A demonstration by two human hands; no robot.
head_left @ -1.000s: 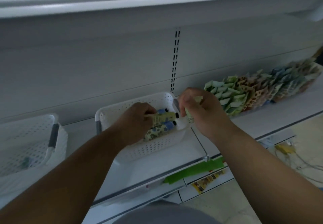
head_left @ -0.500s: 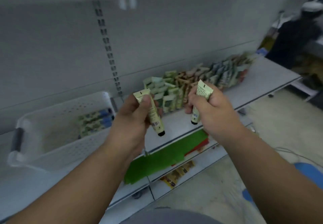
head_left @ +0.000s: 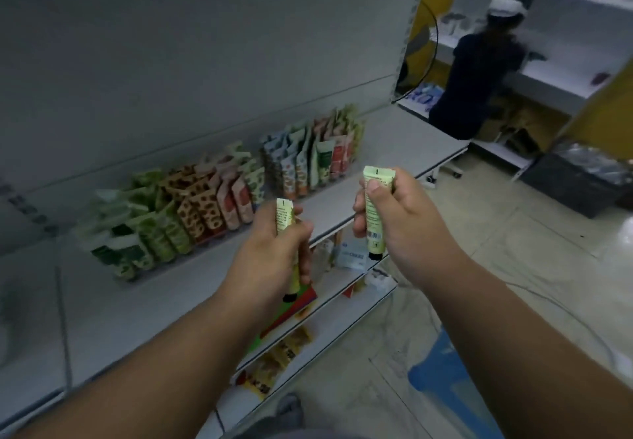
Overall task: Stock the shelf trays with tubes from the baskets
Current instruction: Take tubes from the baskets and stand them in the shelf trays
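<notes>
While raised before the shelf (head_left: 212,267), left hand (head_left: 270,250) grips tube (head_left: 285,219), right hand (head_left: 400,219) grips another tube (head_left: 374,212).

Left grip (head_left: 274,250) and right grip (head_left: 394,219) raised, fingers curled, forearms extended.

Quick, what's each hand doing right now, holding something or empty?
Left hand: grips a pale green tube, black cap pointing down.
Right hand: grips another pale green tube, cap down too.
</notes>
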